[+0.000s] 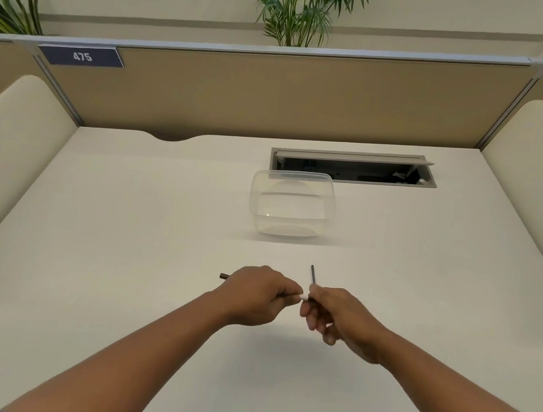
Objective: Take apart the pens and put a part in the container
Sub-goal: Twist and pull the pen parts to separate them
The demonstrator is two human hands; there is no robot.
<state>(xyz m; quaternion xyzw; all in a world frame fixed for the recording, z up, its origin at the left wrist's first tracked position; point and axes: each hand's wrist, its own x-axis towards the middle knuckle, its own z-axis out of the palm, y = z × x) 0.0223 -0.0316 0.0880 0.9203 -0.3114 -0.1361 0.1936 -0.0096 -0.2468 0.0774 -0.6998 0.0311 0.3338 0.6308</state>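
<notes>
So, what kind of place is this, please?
Most likely an open-plan office desk. A partition behind it carries a number tag reading 475, a cable hatch is set into the desk, and potted plants stand beyond.

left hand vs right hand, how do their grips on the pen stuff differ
The left hand is a closed fist around a dark pen lying roughly level, its end poking out to the left. The right hand pinches with its fingertips, other fingers loose, and a thin dark rod stands up above it. Both meet at a small white piece, above the table, nearer than the clear container.
</notes>
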